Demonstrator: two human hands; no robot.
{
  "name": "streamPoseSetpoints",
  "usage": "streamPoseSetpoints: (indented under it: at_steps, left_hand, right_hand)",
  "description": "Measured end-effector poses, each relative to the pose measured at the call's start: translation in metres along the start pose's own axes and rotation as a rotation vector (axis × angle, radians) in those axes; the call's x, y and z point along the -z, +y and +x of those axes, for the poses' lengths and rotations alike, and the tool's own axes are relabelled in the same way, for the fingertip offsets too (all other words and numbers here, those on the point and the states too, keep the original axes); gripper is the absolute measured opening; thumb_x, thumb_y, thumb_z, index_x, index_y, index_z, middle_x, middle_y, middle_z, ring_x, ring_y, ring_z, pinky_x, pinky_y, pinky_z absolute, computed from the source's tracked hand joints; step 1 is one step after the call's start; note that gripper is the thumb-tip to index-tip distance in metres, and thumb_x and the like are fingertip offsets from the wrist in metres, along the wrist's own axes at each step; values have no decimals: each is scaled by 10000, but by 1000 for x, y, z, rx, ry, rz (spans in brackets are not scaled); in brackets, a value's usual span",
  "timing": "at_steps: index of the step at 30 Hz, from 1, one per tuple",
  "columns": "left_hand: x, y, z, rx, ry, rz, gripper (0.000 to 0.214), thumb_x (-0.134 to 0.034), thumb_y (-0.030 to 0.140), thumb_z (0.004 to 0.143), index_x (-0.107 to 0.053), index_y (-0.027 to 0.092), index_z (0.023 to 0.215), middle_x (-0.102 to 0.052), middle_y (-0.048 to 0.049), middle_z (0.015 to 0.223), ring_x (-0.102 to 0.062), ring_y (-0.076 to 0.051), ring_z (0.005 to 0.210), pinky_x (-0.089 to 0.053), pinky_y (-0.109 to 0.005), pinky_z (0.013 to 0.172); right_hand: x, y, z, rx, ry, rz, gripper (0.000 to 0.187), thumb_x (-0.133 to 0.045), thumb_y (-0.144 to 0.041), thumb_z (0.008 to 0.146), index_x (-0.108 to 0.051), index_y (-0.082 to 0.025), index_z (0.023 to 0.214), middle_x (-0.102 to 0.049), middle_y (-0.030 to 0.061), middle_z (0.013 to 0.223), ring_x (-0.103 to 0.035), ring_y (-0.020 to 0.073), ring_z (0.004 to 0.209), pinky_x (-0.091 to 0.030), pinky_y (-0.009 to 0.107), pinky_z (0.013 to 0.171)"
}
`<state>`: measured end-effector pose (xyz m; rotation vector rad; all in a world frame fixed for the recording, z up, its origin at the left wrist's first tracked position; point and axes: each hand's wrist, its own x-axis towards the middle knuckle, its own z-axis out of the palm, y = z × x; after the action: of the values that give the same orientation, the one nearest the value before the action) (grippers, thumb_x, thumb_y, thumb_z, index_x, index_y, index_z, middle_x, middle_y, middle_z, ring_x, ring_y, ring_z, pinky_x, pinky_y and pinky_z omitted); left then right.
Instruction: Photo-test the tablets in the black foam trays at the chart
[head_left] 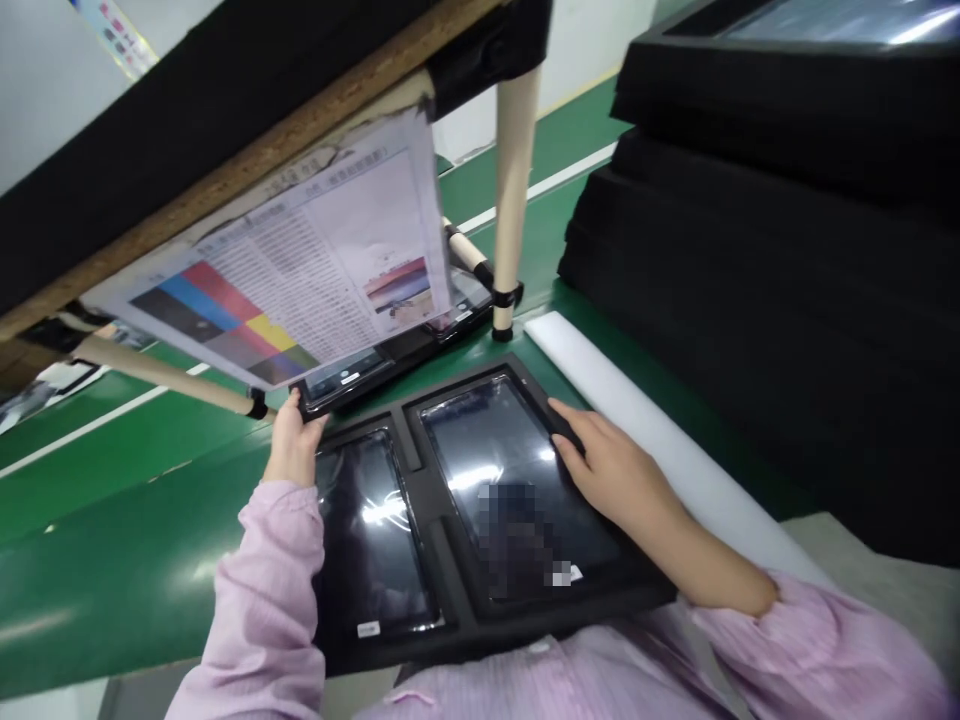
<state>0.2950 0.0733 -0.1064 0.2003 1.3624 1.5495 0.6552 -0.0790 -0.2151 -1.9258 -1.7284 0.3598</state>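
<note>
A black foam tray [437,535] lies at the front against my body, with two dark glossy tablet-like screens in its recesses, a left screen [375,540] and a right screen [487,450]. My right hand [611,470] is closed over its right edge, thumb on the rim beside the right screen. At the far left corner, my left hand [295,445] is closed on the near corner of a second black tray [401,355]. That tray holds similar screens and sits partly under a raised shelf. The shelf's hanging sheet hides some of it.
The wooden-edged shelf [247,150] on pale pipe legs [514,190] overhangs the left, with a printed colour-chart sheet [300,260]. A white foam strip [645,420] lies right of the tray. Stacked black foam trays [750,270] rise at right. The bench surface [112,570] is green.
</note>
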Motion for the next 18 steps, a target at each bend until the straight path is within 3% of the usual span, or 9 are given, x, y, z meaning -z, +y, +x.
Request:
streamPoseSetpoints:
  at_steps: [5,11,14,18]
  left_hand:
    - [20,-28,-48,15,54,-164,193,-529,234,1010,-646,130,1122,-721,-67,1006,-690,-144,812,-599,-302,751]
    - [18,-68,-119,104,-16,-297,251,-460,240,1029,-683,130,1061,-759,-92,984,-725,-163,920,-591,-294,871]
    - [25,-72,-145,169,-52,-305,169,-522,149,971,-684,110,999,-761,-106,961,-733,-202,945,-598,-344,894]
    - [52,-67,-170,215,-34,-285,150,-534,56,906,-675,94,940,-761,-119,899,-745,-238,911,-625,-391,846]
  right_hand:
    - [-2,1,2,-12,-14,10,541,-382,-386,979,-536,-138,1434,-640,155,1311,-642,329,1151,-560,455,931]
    - [0,-1,5,-15,-32,32,553,-421,-399,963,-548,-120,1424,-657,167,1268,-674,318,1057,-562,454,934]
    - [0,-2,5,-27,-39,47,567,-412,-389,954,-541,-111,1431,-652,169,1269,-661,324,1097,-549,460,958]
    - [-3,-1,4,3,-13,70,562,-412,-372,949,-542,-103,1426,-655,174,1259,-646,334,1125,-540,482,970]
